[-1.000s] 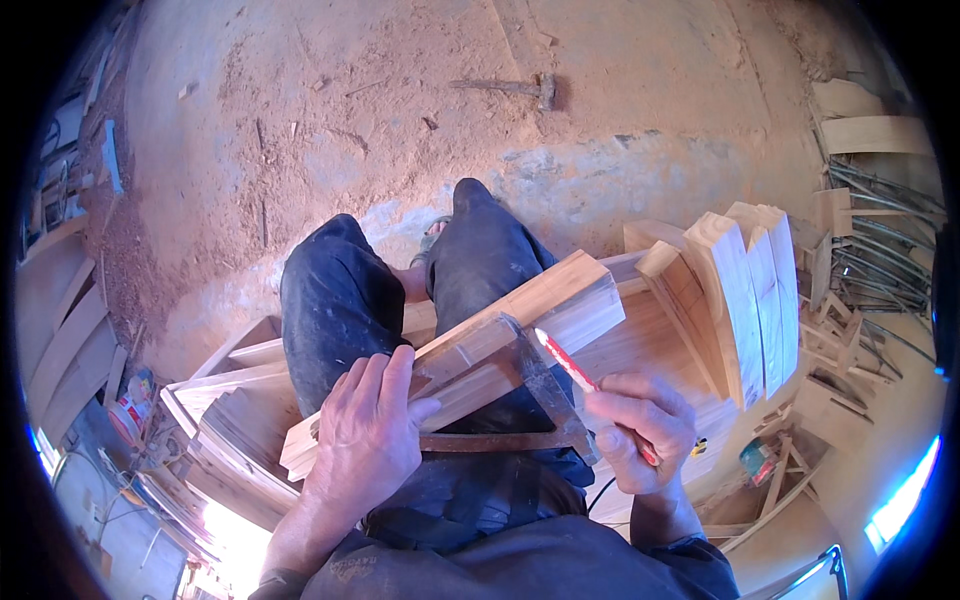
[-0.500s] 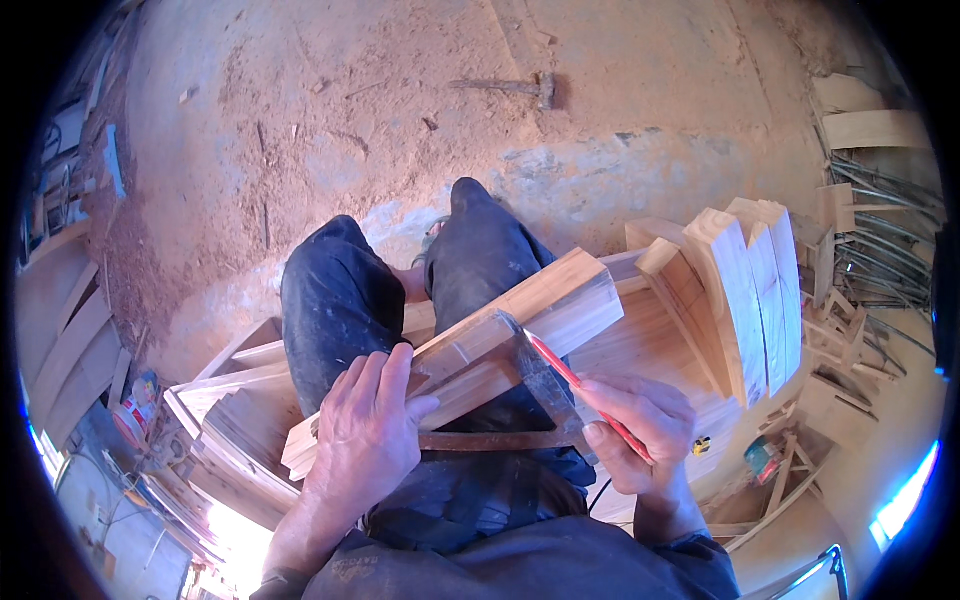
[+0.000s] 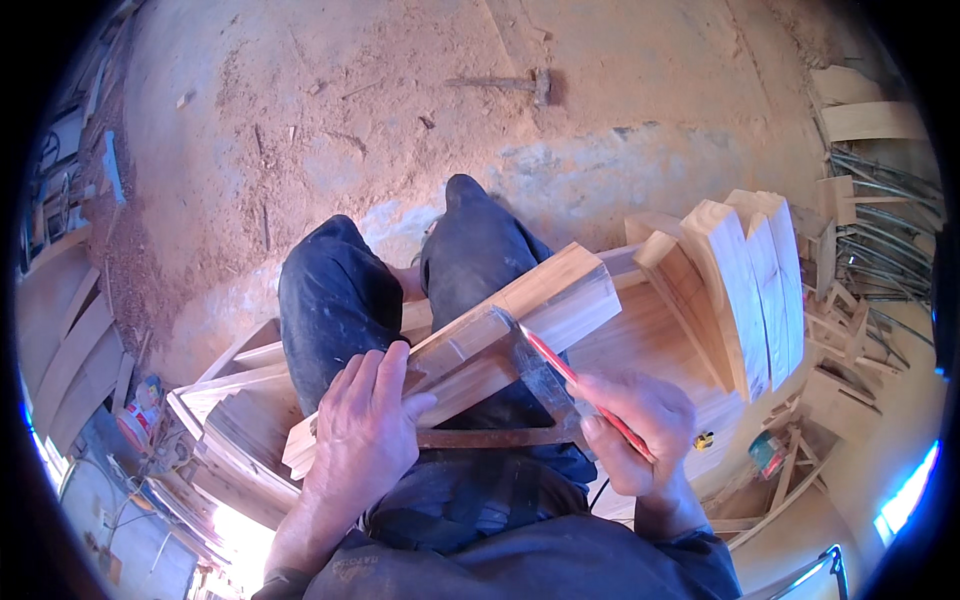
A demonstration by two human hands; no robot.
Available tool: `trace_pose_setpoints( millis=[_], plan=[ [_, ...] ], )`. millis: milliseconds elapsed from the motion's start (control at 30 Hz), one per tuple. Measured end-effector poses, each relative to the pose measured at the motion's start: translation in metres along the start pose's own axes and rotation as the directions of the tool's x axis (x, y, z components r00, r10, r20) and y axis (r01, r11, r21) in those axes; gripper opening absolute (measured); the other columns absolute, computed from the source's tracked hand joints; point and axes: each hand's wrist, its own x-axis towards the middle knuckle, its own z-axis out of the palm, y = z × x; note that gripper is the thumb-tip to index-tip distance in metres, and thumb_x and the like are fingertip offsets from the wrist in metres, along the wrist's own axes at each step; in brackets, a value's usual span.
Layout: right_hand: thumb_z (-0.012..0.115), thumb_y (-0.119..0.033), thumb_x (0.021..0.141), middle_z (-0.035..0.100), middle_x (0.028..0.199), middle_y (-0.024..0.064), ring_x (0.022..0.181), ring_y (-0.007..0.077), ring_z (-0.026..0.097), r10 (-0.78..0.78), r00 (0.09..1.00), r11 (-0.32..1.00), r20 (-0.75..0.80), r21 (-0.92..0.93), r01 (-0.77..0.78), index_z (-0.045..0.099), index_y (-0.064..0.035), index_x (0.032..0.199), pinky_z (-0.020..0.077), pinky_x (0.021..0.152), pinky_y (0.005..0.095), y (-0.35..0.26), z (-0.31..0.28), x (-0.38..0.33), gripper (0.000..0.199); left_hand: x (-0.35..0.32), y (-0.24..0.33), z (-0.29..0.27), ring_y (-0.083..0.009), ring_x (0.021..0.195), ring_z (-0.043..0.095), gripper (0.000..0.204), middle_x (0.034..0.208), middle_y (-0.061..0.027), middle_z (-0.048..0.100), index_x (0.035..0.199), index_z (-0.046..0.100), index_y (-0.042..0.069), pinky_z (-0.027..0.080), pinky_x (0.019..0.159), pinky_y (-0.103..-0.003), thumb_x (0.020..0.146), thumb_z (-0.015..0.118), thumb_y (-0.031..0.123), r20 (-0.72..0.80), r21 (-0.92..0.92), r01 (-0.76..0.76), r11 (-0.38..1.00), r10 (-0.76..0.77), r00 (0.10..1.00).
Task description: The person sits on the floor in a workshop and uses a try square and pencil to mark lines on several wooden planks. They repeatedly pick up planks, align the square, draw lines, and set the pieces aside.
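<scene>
Holding 1 red pencil (image 3: 548,356) in right hand (image 3: 642,425), left hand (image 3: 365,425) clasping seemingly 1 beam (image 3: 560,287), 1 metal square (image 3: 548,390) across it

Fair light on dusty brown floor (image 3: 380,60), twelve o'clock. Slanted blue-white glare strip (image 3: 906,502) at four; blown-out white patch (image 3: 242,545) between seven and eight. Pale, angular wooden blocks (image 3: 756,300) at three catch bluish light. Fisheye rim: curved edges, blue fringing, soft detail, black corners.

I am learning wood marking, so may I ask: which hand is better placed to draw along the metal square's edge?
Probably the right hand: it holds the red pencil, with the tip near the metal square's upper end. The left hand seems occupied, holding the wooden piece.
</scene>
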Motion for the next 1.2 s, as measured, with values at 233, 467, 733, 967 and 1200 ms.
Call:
trace_pose_setpoints(
  millis=[233, 467, 733, 967, 1200],
  plan=[
    [0.071, 0.005, 0.078, 0.076, 0.091, 0.0196, 0.073, 0.0306, 0.075, -0.078, 0.997, 0.996, -0.012, -0.041, 0.078, 0.073, 0.0036, 0.105, 0.0583, 0.064, 0.0331, -0.002, -0.003, -0.001, 0.028, 0.001, 0.001, 0.000, -0.0417, 0.095, 0.066, 0.057, 0.101, -0.0234, 0.065, 0.127, 0.057, -0.007, 0.055, 0.082, -0.047, 0.078, 0.083, 0.005, -0.027, 0.006, -0.011, 1.000, 0.011, 1.000],
    [0.070, 0.005, 0.078, 0.073, 0.083, 0.0197, 0.067, 0.0318, 0.072, 0.074, 0.991, 0.990, 0.109, -0.124, -0.061, 0.071, 0.0046, 0.101, 0.0553, 0.059, 0.0361, -0.009, -0.020, -0.011, 0.023, -0.001, 0.001, 0.003, -0.0411, 0.093, 0.066, 0.055, 0.100, -0.0224, 0.064, 0.127, 0.057, -0.007, 0.055, 0.081, -0.047, 0.079, 0.082, 0.004, -0.038, 0.008, -0.011, 1.000, 0.011, 0.999],
    [0.070, 0.005, 0.076, 0.071, 0.074, 0.0170, 0.061, 0.0310, 0.070, 0.146, 0.986, 0.986, 0.082, -0.098, -0.137, 0.073, 0.0031, 0.098, 0.0540, 0.058, 0.0345, -0.010, -0.019, -0.026, 0.022, -0.007, 0.001, 0.003, -0.0379, 0.089, 0.067, 0.050, 0.097, -0.0216, 0.066, 0.123, 0.061, -0.007, 0.055, 0.077, -0.046, 0.078, 0.082, 0.003, -0.095, 0.009, -0.002, 1.000, 0.003, 0.995],
    [0.070, -0.007, 0.075, 0.075, 0.077, 0.0177, 0.066, 0.0257, 0.072, 0.235, 0.972, 0.971, 0.023, 0.039, -0.236, 0.075, 0.0036, 0.098, 0.0543, 0.063, 0.0319, -0.009, -0.031, -0.032, 0.026, -0.010, 0.002, 0.004, -0.0379, 0.086, 0.065, 0.051, 0.094, -0.0211, 0.064, 0.121, 0.061, -0.008, 0.054, 0.075, -0.047, 0.077, 0.082, 0.004, -0.134, -0.007, 0.002, 1.000, -0.002, 0.991],
    [0.069, -0.009, 0.079, 0.074, 0.076, 0.0154, 0.064, 0.0200, 0.071, 0.223, 0.961, 0.969, -0.163, 0.145, -0.200, 0.075, 0.0007, 0.100, 0.0525, 0.061, 0.0292, -0.002, -0.031, -0.034, 0.024, -0.007, 0.006, 0.003, -0.0384, 0.086, 0.064, 0.050, 0.094, -0.0209, 0.063, 0.120, 0.061, -0.008, 0.053, 0.076, -0.047, 0.076, 0.082, 0.003, -0.141, -0.005, -0.005, 1.000, 0.004, 0.990]
  ],
)
